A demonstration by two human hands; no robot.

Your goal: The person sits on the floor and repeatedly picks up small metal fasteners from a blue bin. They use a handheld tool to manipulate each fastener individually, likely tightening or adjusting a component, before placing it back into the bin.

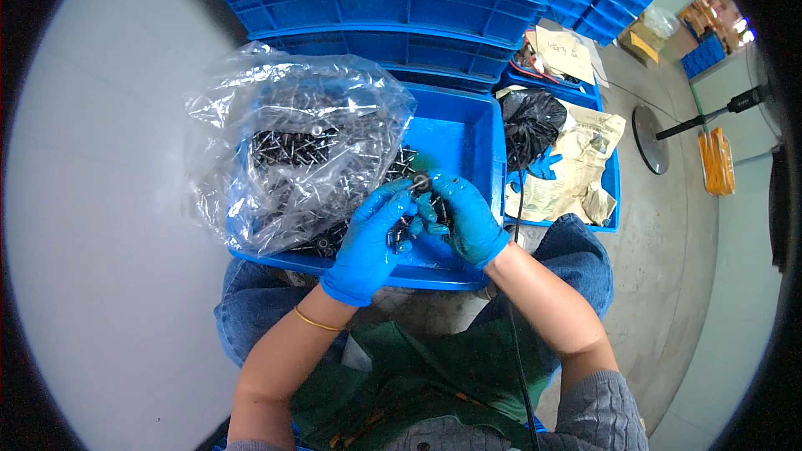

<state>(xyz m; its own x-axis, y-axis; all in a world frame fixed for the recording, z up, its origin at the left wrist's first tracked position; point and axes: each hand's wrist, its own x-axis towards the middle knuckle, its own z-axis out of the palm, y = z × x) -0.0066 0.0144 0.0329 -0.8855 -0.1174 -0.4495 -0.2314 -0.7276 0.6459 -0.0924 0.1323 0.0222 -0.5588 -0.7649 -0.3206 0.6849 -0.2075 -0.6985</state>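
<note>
Over the right half of the blue bin (443,135), a small dark-headed part (422,182) is held up between two gloved hands, right at the fingertips! Its round head is met by the right hand (470,221), fingers curled in and pinching at that side; its pale stem appears slanted down and leftward, its end gripped by the left hand (363,244), thumb and finger pressed together. Neither hand is nearer: both are touching, the long axis bridged between them. More parts are glimpsed beneath the fingers, partly hidden, while leftward a heap (292,149) is covered by the clear plastic bag (334,83).
</note>
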